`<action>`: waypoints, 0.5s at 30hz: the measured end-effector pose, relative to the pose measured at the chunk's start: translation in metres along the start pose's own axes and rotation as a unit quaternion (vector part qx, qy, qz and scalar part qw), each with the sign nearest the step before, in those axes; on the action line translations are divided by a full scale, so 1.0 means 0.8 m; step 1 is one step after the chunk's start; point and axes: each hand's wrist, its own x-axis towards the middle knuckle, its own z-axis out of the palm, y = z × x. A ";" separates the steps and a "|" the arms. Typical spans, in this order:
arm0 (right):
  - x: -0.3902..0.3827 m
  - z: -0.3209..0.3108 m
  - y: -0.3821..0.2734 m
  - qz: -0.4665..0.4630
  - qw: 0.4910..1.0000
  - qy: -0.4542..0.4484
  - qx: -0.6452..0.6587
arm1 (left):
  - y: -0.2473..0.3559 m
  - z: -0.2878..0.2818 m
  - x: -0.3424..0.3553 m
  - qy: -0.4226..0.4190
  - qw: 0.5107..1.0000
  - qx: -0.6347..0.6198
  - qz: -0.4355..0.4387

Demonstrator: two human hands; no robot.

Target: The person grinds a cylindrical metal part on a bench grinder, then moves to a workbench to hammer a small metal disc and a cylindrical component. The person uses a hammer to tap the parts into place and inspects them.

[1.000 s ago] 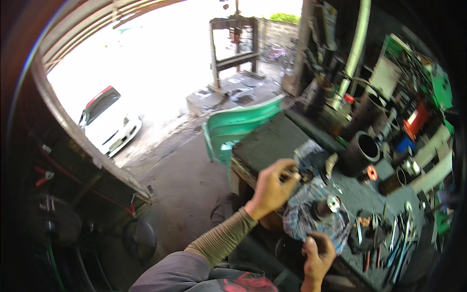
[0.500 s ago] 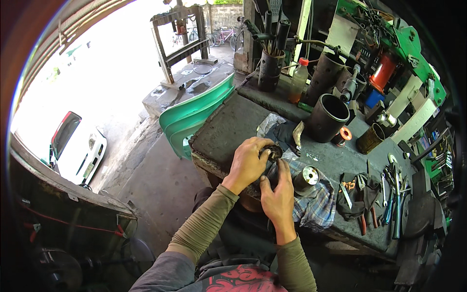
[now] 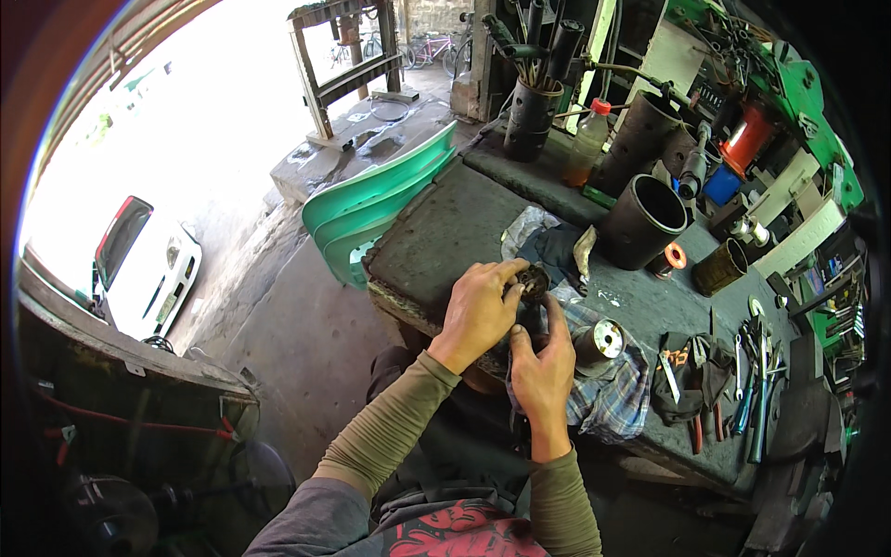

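Note:
My left hand (image 3: pixel 478 314) is closed on a dark, greasy round metal part (image 3: pixel 532 280), with thumb and fingers at its rim. My right hand (image 3: pixel 546 362) sits just below and to the right, its fingers bent close to the part's lower side. Something dark shows between the right thumb and fingers, mostly hidden, so its kind is unclear. Beside the right hand lies a silver metal cylinder (image 3: pixel 601 342) with a pale, holed end face. It rests on a blue plaid cloth (image 3: pixel 608 395) at the bench's near edge.
On the dark bench (image 3: pixel 436 227) stand a large dark metal cylinder (image 3: pixel 640 223), a bottle with a red cap (image 3: pixel 587 144), a solder spool (image 3: pixel 668 260) and a rusty can (image 3: pixel 719 267). Pliers and wrenches (image 3: pixel 754 381) lie right. A green plastic chair (image 3: pixel 371 209) adjoins the bench's left side.
The view has shifted a little, so the bench items appear farther right. Both hands stay together at the round part, which now shows more of its face.

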 end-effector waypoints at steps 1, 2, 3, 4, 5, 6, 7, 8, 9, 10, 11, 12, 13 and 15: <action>0.000 0.000 0.000 0.010 1.000 0.000 0.007 | 0.000 0.000 0.000 0.000 1.000 -0.005 -0.002; 0.000 0.000 0.001 0.021 1.000 0.001 0.013 | -0.002 0.000 0.000 -0.001 1.000 -0.008 -0.003; 0.001 0.001 0.002 0.007 1.000 0.003 0.022 | -0.003 0.001 0.000 -0.002 1.000 -0.012 -0.003; 0.002 0.002 0.004 -0.006 0.999 0.006 0.031 | -0.004 0.001 0.000 -0.004 1.000 -0.015 -0.003; 0.003 0.003 0.006 -0.020 0.999 0.009 0.040 | -0.004 0.002 0.000 -0.007 0.999 -0.041 -0.021; 0.002 0.003 0.004 -0.013 0.999 0.009 0.049 | -0.005 0.003 -0.001 -0.010 0.997 -0.066 -0.039; 0.002 0.002 0.001 -0.007 0.998 0.009 0.058 | -0.005 0.004 0.000 -0.013 0.994 -0.091 -0.057; 0.002 0.002 -0.001 0.000 0.998 0.009 0.066 | -0.005 0.004 -0.001 -0.017 0.993 -0.102 -0.060; 0.001 0.003 0.002 -0.001 0.997 0.014 0.073 | -0.007 0.003 -0.001 -0.020 0.991 -0.113 -0.064; 0.001 0.004 0.006 -0.002 0.997 0.018 0.081 | -0.007 0.002 -0.001 -0.024 0.990 -0.124 -0.067; 0.001 0.005 0.009 -0.003 0.996 0.023 0.088 | -0.006 0.000 -0.002 -0.027 0.992 -0.106 -0.058; 0.001 0.003 0.009 0.007 0.996 0.017 0.089 | -0.003 -0.003 -0.003 -0.030 0.994 -0.088 -0.050; 0.001 0.002 0.009 0.017 0.996 0.013 0.090 | -0.002 -0.006 -0.004 -0.034 0.996 -0.070 -0.041; -0.001 -0.001 0.004 0.039 0.996 0.005 0.085 | 0.000 -0.014 -0.010 -0.030 0.999 -0.040 -0.005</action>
